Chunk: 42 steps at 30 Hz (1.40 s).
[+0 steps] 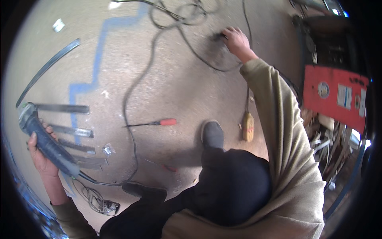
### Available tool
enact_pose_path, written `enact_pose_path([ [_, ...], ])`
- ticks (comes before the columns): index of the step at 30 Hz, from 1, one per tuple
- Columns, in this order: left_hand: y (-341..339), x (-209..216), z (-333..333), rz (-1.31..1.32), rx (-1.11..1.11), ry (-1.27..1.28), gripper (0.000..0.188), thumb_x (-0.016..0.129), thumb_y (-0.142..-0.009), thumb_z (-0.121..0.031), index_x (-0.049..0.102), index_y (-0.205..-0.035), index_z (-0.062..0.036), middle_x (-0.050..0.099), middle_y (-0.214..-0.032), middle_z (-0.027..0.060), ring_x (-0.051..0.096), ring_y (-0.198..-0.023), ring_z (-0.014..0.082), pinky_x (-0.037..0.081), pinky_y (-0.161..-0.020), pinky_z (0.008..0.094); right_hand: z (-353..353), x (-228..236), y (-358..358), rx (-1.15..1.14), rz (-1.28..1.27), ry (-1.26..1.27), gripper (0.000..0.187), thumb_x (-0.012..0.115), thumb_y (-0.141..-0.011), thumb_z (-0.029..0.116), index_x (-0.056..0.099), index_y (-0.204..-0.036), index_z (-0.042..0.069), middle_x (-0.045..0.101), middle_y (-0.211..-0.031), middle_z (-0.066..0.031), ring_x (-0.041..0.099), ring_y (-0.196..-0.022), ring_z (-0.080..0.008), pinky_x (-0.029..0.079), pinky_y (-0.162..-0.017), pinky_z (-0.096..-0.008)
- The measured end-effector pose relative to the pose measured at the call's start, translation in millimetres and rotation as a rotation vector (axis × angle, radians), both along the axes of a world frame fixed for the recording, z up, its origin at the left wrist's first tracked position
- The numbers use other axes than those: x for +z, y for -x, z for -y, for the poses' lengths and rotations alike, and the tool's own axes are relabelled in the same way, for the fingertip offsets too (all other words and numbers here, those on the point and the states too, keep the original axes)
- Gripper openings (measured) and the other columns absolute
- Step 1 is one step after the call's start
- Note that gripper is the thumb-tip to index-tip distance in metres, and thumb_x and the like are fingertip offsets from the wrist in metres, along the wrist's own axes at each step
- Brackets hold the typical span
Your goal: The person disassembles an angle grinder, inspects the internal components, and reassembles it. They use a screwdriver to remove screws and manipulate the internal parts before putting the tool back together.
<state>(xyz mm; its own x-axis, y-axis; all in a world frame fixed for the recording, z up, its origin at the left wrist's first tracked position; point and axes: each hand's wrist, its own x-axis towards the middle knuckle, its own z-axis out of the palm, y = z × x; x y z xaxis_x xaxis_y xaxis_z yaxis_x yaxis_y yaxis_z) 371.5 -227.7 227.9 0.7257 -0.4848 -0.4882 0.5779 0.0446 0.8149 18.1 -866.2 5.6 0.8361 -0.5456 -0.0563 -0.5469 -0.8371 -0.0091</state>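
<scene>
My left hand [41, 161] is closed round the body of a dark angle grinder [53, 149], held at the left over several flat metal bars. From the grinder's rear end a dark cord [126, 105] runs across the floor to loose coils farther off. My right hand [238, 43] is stretched far forward, its fingers closed on a small dark thing [218, 36] that blur keeps me from making out. Close to that hand, a cord [215, 67] curves over the floor.
A red-handled screwdriver [168, 122] lies mid-floor, with a yellow block [248, 127] on a cable to its right. A red-panelled machine [334, 95] stands at the right above scrap pieces [326, 147]. Metal bars [75, 131] and a curved strip [49, 65] lie left.
</scene>
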Motion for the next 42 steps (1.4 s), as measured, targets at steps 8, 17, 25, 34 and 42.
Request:
enact_pose_path([
  [8, -34.8, -56.9, 135.5, -0.122, -0.237, 0.266, 0.054, 0.06, -0.109, -0.02, 0.039, -0.153, 0.0027, 0.053, -0.138, 0.0143, 0.054, -0.126, 0.0267, 0.047, -0.119, 0.0428, -124.6, 108.7, 221.3, -0.765, 0.157, -0.861, 0.025, 0.073, -0.098, 0.023, 0.07, -0.113, 0.002, 0.072, -0.085, -0.0092, 0.069, -0.072, -0.0188, 0.056, -0.068, -0.0369],
  [17, 1.8, -80.9, 146.5, -0.173, -0.211, 0.459, 0.048, 0.061, -0.102, -0.012, 0.037, -0.141, 0.0031, 0.045, -0.127, 0.0118, 0.048, -0.116, 0.0239, 0.042, -0.108, 0.0383, -254.0, 84.6, 356.3, -0.942, -0.231, -0.406, 0.022, 0.069, -0.099, 0.028, 0.07, -0.109, 0.008, 0.076, -0.093, -0.017, 0.074, -0.089, -0.0401, 0.056, -0.076, -0.0506],
  [25, -12.5, -69.2, 102.9, -0.132, -0.217, 0.471, 0.044, 0.061, -0.104, -0.014, 0.037, -0.137, 0.0028, 0.044, -0.122, 0.0112, 0.048, -0.113, 0.0222, 0.043, -0.107, 0.038, -241.3, 76.5, 349.0, -0.692, -0.231, -0.307, 0.013, 0.068, -0.095, 0.023, 0.066, -0.101, 0.011, 0.072, -0.092, -0.0145, 0.07, -0.087, -0.0403, 0.055, -0.075, -0.0534],
  [34, -18.1, -79.3, 91.6, -0.206, -0.198, 0.465, 0.043, 0.06, -0.103, -0.013, 0.038, -0.136, 0.003, 0.045, -0.121, 0.0117, 0.048, -0.114, 0.0221, 0.043, -0.108, 0.0385, -229.5, 71.3, 343.0, -0.511, -0.26, -0.297, 0.01, 0.067, -0.095, 0.021, 0.067, -0.099, 0.011, 0.07, -0.093, -0.0121, 0.07, -0.093, -0.038, 0.055, -0.081, -0.0507],
  [42, 3.1, -82.7, 112.9, -0.217, -0.18, 0.467, 0.045, 0.061, -0.103, -0.021, 0.042, -0.137, 0.0021, 0.049, -0.119, 0.0114, 0.052, -0.108, 0.0227, 0.047, -0.102, 0.0383, -217.9, 63.5, 344.8, -0.436, -0.405, -0.379, 0.017, 0.065, -0.099, 0.023, 0.073, -0.106, 0.009, 0.073, -0.1, -0.0142, 0.07, -0.099, -0.0391, 0.056, -0.083, -0.0495],
])
